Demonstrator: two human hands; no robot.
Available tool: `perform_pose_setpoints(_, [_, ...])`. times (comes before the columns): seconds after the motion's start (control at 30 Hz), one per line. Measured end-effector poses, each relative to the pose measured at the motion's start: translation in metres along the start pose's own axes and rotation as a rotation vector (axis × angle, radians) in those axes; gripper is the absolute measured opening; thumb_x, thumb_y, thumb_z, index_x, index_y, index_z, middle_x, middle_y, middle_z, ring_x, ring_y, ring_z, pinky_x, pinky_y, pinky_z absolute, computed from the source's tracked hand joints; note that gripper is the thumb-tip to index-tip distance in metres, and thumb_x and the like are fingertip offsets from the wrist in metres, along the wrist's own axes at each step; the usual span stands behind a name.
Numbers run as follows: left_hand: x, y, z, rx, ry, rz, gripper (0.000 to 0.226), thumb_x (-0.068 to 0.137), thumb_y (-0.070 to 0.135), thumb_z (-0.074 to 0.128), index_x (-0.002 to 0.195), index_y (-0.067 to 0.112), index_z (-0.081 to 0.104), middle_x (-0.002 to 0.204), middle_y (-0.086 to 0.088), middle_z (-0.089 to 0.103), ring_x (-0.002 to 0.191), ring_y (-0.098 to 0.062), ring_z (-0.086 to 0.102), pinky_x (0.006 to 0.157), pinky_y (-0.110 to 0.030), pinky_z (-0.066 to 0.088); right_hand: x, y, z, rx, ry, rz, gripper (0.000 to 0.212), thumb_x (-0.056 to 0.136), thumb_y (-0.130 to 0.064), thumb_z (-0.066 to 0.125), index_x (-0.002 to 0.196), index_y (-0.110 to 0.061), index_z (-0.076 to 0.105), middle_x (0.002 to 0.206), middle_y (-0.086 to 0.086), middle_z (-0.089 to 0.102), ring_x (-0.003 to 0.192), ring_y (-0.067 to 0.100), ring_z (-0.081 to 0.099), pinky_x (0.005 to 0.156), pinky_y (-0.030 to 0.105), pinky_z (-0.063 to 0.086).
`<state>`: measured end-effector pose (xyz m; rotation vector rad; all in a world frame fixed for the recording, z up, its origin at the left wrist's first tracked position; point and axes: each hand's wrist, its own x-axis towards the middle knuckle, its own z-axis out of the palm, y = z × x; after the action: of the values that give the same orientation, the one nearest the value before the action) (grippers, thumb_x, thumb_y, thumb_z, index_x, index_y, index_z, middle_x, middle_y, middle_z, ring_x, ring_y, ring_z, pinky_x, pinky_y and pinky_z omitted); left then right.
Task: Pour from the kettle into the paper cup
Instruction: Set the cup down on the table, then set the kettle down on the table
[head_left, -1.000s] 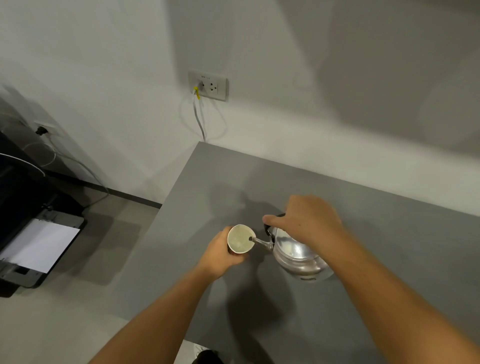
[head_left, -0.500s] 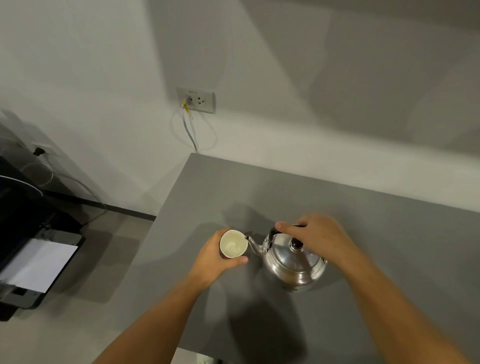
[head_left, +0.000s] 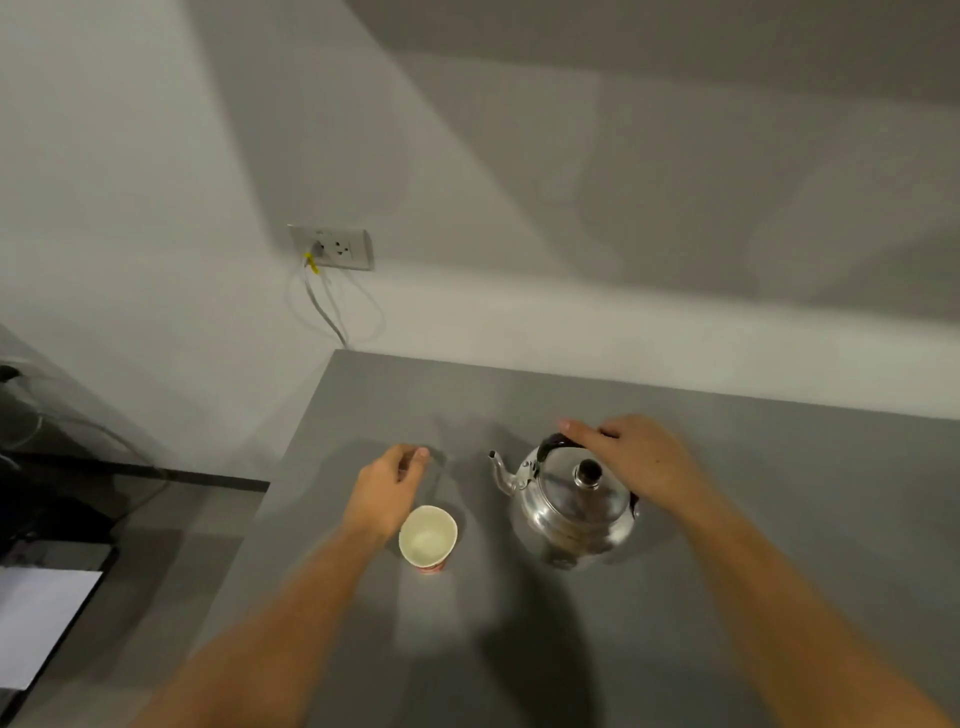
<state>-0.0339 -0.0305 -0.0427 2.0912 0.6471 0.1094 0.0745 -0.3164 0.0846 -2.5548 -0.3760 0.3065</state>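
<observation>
While right grip (head_left: 631, 460) clasps kettle (head_left: 574, 512) handle, left grip (head_left: 387, 486) loosely curled, beside paper cup (head_left: 427, 538)

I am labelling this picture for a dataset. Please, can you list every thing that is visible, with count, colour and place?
kettle: 1, silver metal with black handle and knob, upright on the table, right of the cup
paper cup: 1, white inside, red at the base, upright on the table
table: 1, grey, against the wall
wall socket: 1, white, on the wall, upper left
cables: white, hanging below the socket
printer with paper: 1, black with white sheet, lower left on the floor
left hand: 1, beside the cup, grip empty
right hand: 1, on the kettle handle
</observation>
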Motion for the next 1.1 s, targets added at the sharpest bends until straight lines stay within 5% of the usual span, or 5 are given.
perform_pose_setpoints(0.23, [0.055,0.022,0.006,0.072,0.013,0.041,0.038,0.101,0.051,0.05,0.109,0.021,0.071,0.09,0.002,0.072,0.088,-0.021,0.066,0.078,-0.03,0.045,0.079,0.013,-0.006,0.08,0.054,0.034,0.071,0.088,-0.07,0.054,0.056,-0.007,0.062,0.045,0.001,0.045,0.043,0.016,0.043,0.052,0.032,0.038])
perform_pose_setpoints(0.4, [0.084,0.026,0.01,0.113,-0.004,0.05,0.036,0.101,0.05,0.052,0.109,0.02,0.071,0.094,-0.002,0.076,0.094,-0.025,0.07,0.082,-0.032,0.05,0.139,0.02,-0.004,0.015,0.042,0.097,0.072,0.082,-0.068,0.056,0.033,-0.018,0.039,0.03,-0.006,0.03,0.042,0.017,0.034,0.047,0.032,0.03])
perform_pose_setpoints(0.57, [0.102,0.03,0.014,0.133,-0.009,0.058,0.038,0.1,0.051,0.051,0.11,0.021,0.071,0.094,-0.001,0.075,0.085,-0.019,0.063,0.081,-0.03,0.048,0.182,0.028,-0.001,0.024,0.045,0.146,0.071,0.077,-0.069,0.057,0.04,-0.016,0.028,0.033,-0.004,0.025,0.043,0.019,0.034,0.047,0.033,0.029])
perform_pose_setpoints(1.1, [0.114,0.035,0.013,0.127,-0.022,0.085,0.038,0.101,0.052,0.05,0.112,0.021,0.07,0.098,0.0,0.075,0.092,-0.021,0.068,0.081,-0.031,0.047,0.206,0.034,0.013,0.113,0.103,0.1,0.07,0.085,-0.064,0.06,0.043,-0.018,0.029,0.041,-0.002,0.028,0.044,0.018,0.033,0.05,0.034,0.03])
